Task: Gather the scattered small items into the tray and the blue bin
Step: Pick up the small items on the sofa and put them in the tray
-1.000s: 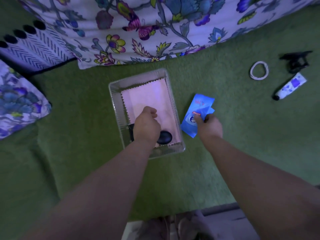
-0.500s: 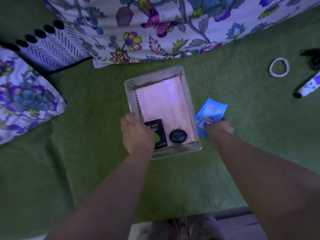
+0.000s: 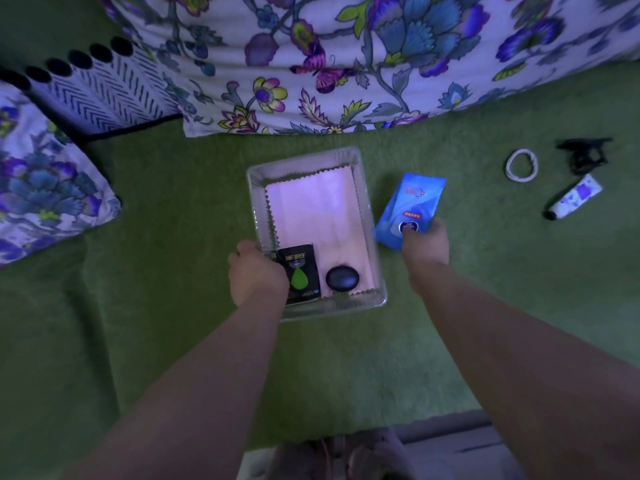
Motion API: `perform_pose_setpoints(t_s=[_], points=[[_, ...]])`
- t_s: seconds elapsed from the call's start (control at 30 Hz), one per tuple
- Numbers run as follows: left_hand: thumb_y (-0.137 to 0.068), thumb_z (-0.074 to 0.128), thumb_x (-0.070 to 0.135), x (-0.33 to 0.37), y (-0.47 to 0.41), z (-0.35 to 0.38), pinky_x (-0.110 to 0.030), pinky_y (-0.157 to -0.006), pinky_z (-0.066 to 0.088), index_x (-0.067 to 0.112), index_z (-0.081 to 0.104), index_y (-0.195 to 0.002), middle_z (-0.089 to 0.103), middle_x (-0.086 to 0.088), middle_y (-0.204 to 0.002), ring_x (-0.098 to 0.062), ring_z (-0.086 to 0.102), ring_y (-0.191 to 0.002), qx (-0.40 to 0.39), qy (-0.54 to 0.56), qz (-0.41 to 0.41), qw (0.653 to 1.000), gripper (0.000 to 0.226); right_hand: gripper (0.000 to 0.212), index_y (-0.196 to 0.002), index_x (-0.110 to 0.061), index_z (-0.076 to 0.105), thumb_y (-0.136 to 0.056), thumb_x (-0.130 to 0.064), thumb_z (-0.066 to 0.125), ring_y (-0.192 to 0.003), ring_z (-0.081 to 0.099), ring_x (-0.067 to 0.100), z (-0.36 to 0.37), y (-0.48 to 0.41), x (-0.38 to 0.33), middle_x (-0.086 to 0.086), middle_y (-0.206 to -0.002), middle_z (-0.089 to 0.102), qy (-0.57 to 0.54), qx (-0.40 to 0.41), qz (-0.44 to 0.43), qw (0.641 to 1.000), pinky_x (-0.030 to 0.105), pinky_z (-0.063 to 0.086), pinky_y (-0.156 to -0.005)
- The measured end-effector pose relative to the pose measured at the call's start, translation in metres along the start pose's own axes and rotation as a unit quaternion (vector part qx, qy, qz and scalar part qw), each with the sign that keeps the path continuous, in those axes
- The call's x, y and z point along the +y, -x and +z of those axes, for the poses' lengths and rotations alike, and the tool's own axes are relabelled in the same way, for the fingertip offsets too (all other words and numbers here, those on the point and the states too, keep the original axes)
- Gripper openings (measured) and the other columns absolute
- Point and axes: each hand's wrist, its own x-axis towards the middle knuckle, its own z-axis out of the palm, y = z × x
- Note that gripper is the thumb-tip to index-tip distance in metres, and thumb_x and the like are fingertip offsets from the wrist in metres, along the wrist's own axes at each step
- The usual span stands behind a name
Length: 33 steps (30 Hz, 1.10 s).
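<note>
A clear plastic tray (image 3: pixel 257 192) lined with pink cloth sits on the green surface at the centre. Inside, at its near end, lie a black packet with a green drop (image 3: pixel 300 274) and a black oval item (image 3: pixel 342 278). My left hand (image 3: pixel 255 274) is curled over the tray's near left wall, beside the black packet. Just right of the tray, my right hand (image 3: pixel 425 244) pinches the near end of a blue packet (image 3: pixel 412 202). No blue bin is in view.
A white hair ring (image 3: pixel 522 165), a black clip (image 3: pixel 584 155) and a white tube (image 3: pixel 575 197) lie scattered at the far right. Floral bedding (image 3: pixel 346 64) borders the far side, with a chevron-pattern pillow (image 3: pixel 100 95) and a floral pillow (image 3: pixel 45 188) at the left.
My left hand left the black packet in the tray and drew back to the tray's left wall. My right hand has kept hold of the blue packet beside the tray.
</note>
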Motion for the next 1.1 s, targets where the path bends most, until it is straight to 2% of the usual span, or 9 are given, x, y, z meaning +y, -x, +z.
perform_pose_setpoints(t_s=[0.2, 0.33, 0.43, 0.53, 0.73, 0.83, 0.9, 1.03, 1.1], points=[[-0.088, 0.044, -0.003, 0.007, 0.009, -0.009, -0.045, -0.091, 0.05, 0.006, 0.034, -0.129, 0.055, -0.021, -0.125, -0.037, 0.056, -0.113, -0.088, -0.023, 0.004, 0.996, 0.043, 0.023, -0.107, -0.009, 0.057, -0.085, -0.005, 0.052, -0.088, 0.059, 0.024, -0.009, 0.028, -0.035, 0.011, -0.102, 0.065, -0.02, -0.037, -0.057, 0.997, 0.041, 0.048, -0.088], [-0.089, 0.044, -0.003, 0.002, 0.01, -0.012, -0.044, -0.09, 0.05, 0.008, 0.032, -0.129, 0.055, -0.02, -0.125, -0.036, 0.056, -0.114, -0.105, -0.045, 0.008, 0.993, 0.044, 0.032, -0.101, -0.012, 0.06, -0.07, -0.019, 0.054, -0.091, 0.062, 0.028, -0.008, 0.052, -0.048, 0.007, -0.095, 0.064, -0.048, -0.072, -0.085, 0.993, 0.042, 0.049, -0.086], [-0.089, 0.045, -0.002, -0.002, 0.011, -0.014, -0.043, -0.088, 0.05, 0.007, 0.032, -0.128, 0.055, -0.021, -0.124, -0.036, 0.057, -0.113, -0.113, -0.061, 0.019, 0.992, 0.042, 0.028, -0.109, -0.009, 0.061, -0.081, -0.013, 0.06, -0.102, 0.063, 0.033, 0.002, 0.062, -0.044, 0.014, -0.107, 0.067, 0.082, -0.133, -0.097, 0.983, 0.04, 0.049, -0.088], [-0.088, 0.045, -0.003, -0.005, 0.011, -0.012, -0.043, -0.085, 0.051, 0.006, 0.031, -0.127, 0.056, -0.021, -0.122, -0.037, 0.058, -0.11, -0.114, -0.069, 0.039, 0.99, 0.042, 0.03, -0.116, -0.008, 0.057, -0.086, -0.009, 0.057, -0.104, 0.062, 0.034, 0.016, 0.067, -0.03, 0.015, -0.115, 0.066, 0.231, -0.188, -0.1, 0.949, 0.036, 0.049, -0.085], [-0.085, 0.045, -0.004, -0.013, 0.007, -0.013, -0.043, -0.085, 0.049, 0.006, 0.031, -0.129, 0.056, -0.021, -0.124, -0.037, 0.058, -0.111, -0.114, -0.048, 0.063, 0.99, 0.047, 0.032, -0.116, -0.008, 0.06, -0.085, -0.011, 0.064, -0.095, 0.062, 0.027, 0.044, 0.083, -0.005, 0.01, -0.107, 0.066, 0.23, -0.277, -0.07, 0.93, 0.027, 0.051, -0.071], [-0.087, 0.046, 0.001, -0.015, 0.001, -0.012, -0.042, -0.083, 0.048, 0.007, 0.034, -0.126, 0.059, -0.019, -0.119, -0.036, 0.06, -0.108, -0.113, -0.035, 0.074, 0.99, 0.041, 0.031, -0.114, -0.011, 0.061, -0.084, -0.02, 0.063, -0.106, 0.062, 0.028, 0.054, 0.088, 0.007, 0.01, -0.114, 0.067, 0.328, -0.326, -0.104, 0.881, 0.03, 0.048, -0.083], [-0.088, 0.049, 0.006, -0.017, -0.001, -0.012, -0.042, -0.081, 0.049, 0.009, 0.036, -0.124, 0.062, -0.016, -0.116, -0.035, 0.062, -0.104, -0.112, -0.029, 0.076, 0.99, 0.038, 0.028, -0.113, -0.013, 0.061, -0.087, -0.02, 0.056, -0.11, 0.06, 0.03, 0.055, 0.09, 0.009, 0.012, -0.117, 0.065, 0.384, -0.285, -0.119, 0.87, 0.031, 0.048, -0.086], [-0.091, 0.05, 0.01, -0.018, -0.002, -0.011, -0.036, -0.076, 0.046, 0.007, 0.041, -0.119, 0.063, -0.016, -0.114, -0.034, 0.062, -0.104, -0.125, -0.041, 0.062, 0.989, 0.029, 0.038, -0.123, -0.021, 0.06, -0.088, -0.012, 0.05, -0.116, 0.056, 0.028, 0.04, 0.088, 0.001, 0.007, -0.128, 0.058, 0.347, -0.168, -0.149, 0.911, 0.031, 0.046, -0.092], [-0.092, 0.05, 0.011, -0.02, -0.001, -0.008, -0.036, -0.078, 0.045, 0.004, 0.044, -0.119, 0.061, -0.017, -0.118, -0.034, 0.06, -0.108, -0.143, -0.061, 0.053, 0.986, 0.028, 0.043, -0.124, -0.021, 0.058, -0.083, -0.007, 0.053, -0.119, 0.049, 0.028, 0.029, 0.086, -0.001, 0.007, -0.128, 0.05, 0.358, -0.094, -0.196, 0.908, 0.033, 0.042, -0.091]])
